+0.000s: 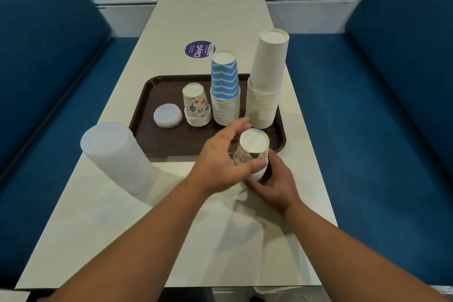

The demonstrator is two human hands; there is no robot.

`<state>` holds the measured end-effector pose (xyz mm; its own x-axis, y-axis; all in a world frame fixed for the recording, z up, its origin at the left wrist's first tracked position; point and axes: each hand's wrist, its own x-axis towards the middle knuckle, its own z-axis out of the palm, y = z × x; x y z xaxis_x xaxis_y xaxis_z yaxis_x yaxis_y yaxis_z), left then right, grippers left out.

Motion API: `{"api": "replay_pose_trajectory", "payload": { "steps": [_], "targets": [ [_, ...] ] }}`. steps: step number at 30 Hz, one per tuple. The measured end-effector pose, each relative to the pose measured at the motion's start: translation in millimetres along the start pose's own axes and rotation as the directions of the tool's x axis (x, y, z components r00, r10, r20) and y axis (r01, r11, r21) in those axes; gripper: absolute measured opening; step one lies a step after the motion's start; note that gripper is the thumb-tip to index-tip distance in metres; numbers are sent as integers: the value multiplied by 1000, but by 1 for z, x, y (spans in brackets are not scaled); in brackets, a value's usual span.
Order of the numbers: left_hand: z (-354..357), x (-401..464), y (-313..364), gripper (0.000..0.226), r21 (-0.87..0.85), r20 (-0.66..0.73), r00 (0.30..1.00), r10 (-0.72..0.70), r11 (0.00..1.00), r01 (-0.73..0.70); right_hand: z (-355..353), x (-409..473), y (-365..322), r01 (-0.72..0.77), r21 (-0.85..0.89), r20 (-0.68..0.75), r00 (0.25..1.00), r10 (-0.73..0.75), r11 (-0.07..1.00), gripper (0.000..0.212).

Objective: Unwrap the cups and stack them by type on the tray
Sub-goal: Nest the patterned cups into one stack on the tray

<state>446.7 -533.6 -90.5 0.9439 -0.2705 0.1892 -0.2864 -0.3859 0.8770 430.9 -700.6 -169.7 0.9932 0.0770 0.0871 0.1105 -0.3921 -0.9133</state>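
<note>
A short stack of small patterned cups (pixel 253 148), upside down, sits at the near right corner of the brown tray (pixel 171 140). My right hand (pixel 272 182) grips its lower part from the near side. My left hand (pixel 220 157) rests against its left side, thumb across the front, fingers loosely extended. On the tray stand another patterned cup stack (pixel 196 105), a blue zigzag cup stack (pixel 225 88), a tall plain white cup stack (pixel 267 81) and a low pile of white lids (pixel 168 116). Clear plastic wrap (pixel 245 206) lies under my wrists.
A wrapped sleeve of translucent white cups or lids (pixel 117 157) lies on the cream table (pixel 98 240) left of the tray. A purple round sticker (pixel 198 49) is on the table behind the tray. Blue bench seats (pixel 367 105) flank both sides.
</note>
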Motion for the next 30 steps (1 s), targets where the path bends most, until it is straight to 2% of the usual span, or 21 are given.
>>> {"api": "replay_pose_trajectory", "payload": {
  "steps": [8, 10, 12, 13, 16, 18, 20, 23, 30],
  "targets": [
    [-4, 1, 15, 54, -15, -88, 996, 34, 999, -35, 0, -2, 2, -12, 26, -1, 1000, 12, 1000, 66],
    [-7, 3, 24, 46, -112, -101, 994, 49, 992, -60, 0, -2, 3, -9, 36, 7, 1000, 9, 999, 69],
    [-14, 8, 32, 37, -249, -195, 979, 63, 962, -112, 0, -2, 3, -12, 35, 7, 1000, 12, 999, 73],
    [-21, 13, 36, 34, -266, -276, 958, 75, 952, -151, 0, -2, 4, -18, 39, 6, 1000, 18, 999, 75],
    [-53, 34, 37, 28, -113, -508, 851, 131, 970, -217, 1, -2, 3, -37, 26, 9, 999, 37, 999, 76],
    [-72, 53, 25, 26, 38, -589, 800, 114, 993, -113, 2, -1, 4, -54, 28, 11, 999, 53, 998, 76],
    [-85, 72, 9, 29, 116, -623, 780, 53, 993, 25, 3, -2, 6, -63, 64, 4, 998, 63, 996, 75],
    [-92, 96, -10, 32, 148, -606, 794, -43, 975, 166, 3, -2, 7, -60, 72, 5, 998, 60, 996, 76],
    [-82, 113, -47, 32, 257, -477, 854, -205, 897, 359, 3, -2, 5, -65, 53, 5, 998, 65, 996, 71]
  ]
}}
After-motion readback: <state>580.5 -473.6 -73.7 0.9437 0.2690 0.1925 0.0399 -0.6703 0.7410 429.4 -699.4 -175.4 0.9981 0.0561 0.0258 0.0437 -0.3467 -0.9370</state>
